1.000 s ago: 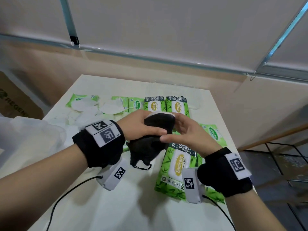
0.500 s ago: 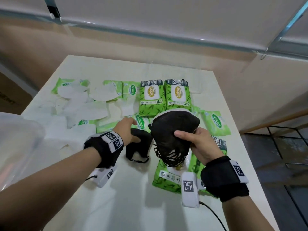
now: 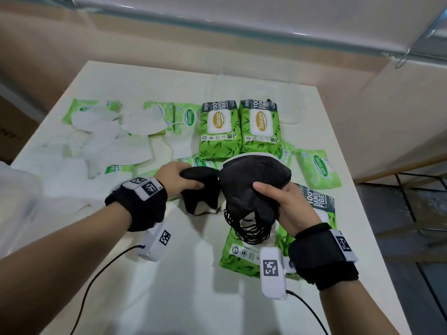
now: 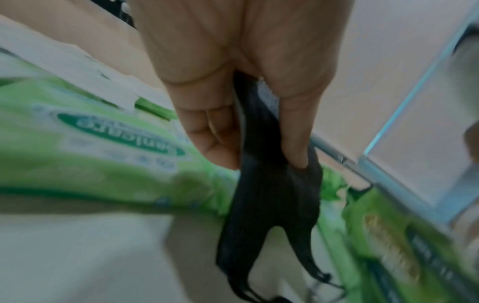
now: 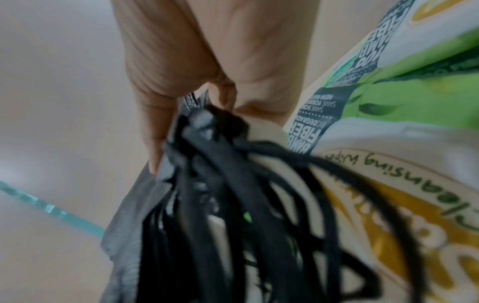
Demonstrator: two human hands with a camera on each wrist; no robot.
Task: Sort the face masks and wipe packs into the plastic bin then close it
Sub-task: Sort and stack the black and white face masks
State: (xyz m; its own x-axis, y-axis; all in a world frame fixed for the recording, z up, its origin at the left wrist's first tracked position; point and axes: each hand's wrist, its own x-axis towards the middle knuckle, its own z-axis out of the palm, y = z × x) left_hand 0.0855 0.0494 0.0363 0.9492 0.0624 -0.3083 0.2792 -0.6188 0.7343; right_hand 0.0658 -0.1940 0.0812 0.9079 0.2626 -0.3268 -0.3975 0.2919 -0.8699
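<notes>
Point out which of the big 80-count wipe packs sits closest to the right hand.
The big pack lying directly under the right hand, beneath the dangling black mask loops. The other two big packs lie side by side farther back on the table.

A white table (image 3: 169,298) stood against a beige wall (image 3: 145,39); dark floor (image 3: 411,213) lay right of the hands.

A white table (image 3: 169,298) stands beside a beige wall (image 3: 242,52).
</notes>
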